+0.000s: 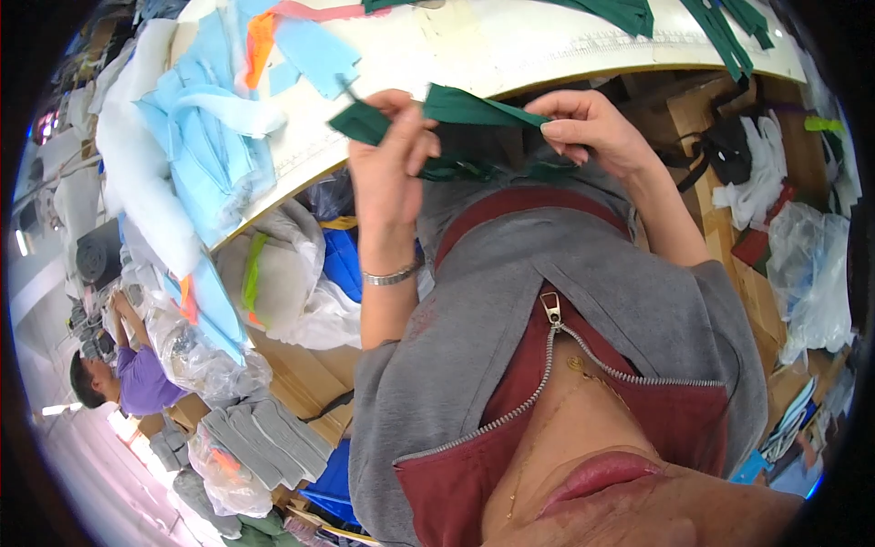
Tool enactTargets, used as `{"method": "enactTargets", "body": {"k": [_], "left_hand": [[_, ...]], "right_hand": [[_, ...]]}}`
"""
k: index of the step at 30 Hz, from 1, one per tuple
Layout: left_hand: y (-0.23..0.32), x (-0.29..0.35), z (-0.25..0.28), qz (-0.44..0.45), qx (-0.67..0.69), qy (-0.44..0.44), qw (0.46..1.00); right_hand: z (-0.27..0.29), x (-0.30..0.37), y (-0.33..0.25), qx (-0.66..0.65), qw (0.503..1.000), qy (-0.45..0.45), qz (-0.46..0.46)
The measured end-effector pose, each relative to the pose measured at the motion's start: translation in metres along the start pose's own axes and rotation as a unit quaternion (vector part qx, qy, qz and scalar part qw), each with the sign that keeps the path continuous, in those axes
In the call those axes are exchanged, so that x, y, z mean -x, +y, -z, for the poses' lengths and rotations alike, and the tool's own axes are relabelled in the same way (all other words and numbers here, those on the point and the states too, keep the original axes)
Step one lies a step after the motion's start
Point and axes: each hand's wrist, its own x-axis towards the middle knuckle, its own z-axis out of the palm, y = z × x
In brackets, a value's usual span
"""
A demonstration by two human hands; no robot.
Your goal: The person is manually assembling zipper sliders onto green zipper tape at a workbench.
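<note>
A dark green fabric strip (478,108) is stretched between my two hands, just off the near edge of the white table. My left hand (394,146), with a metal bracelet on its wrist, is closed on the strip's left part, and a green end pokes out beyond the fingers. A thin dark blurred thing (346,87) sticks up beside that end; I cannot tell what it is. My right hand (592,129) pinches the strip's other end between thumb and fingers. More green fabric (456,170) hangs below, partly in shadow.
Light blue fabric pieces (205,109) and white padding (137,137) are heaped on the white table (510,41) at left. Other green pieces (606,14) lie along its far side. Plastic bags (807,273) and cardboard crowd the right. A person in purple (150,378) works at far left.
</note>
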Motion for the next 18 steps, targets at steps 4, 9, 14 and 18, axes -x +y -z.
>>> {"method": "enactTargets", "body": {"k": [4, 9, 14, 18], "left_hand": [[0.022, -0.006, 0.018, -0.067, 0.012, 0.02, 0.997], [0.029, -0.013, 0.018, -0.101, 0.029, 0.051, 0.993], [0.038, -0.008, 0.007, -0.129, 0.005, 0.035, 0.991], [0.011, 0.005, 0.0, -0.032, -0.038, -0.007, 0.999]], "right_hand": [[0.007, 0.005, 0.003, 0.103, 0.993, 0.04, 0.029], [0.013, 0.006, 0.01, 0.114, 0.993, 0.032, 0.007], [0.007, 0.006, 0.001, -0.065, 0.996, 0.053, 0.023], [-0.003, -0.006, -0.017, -0.155, 0.986, 0.05, 0.047]]}}
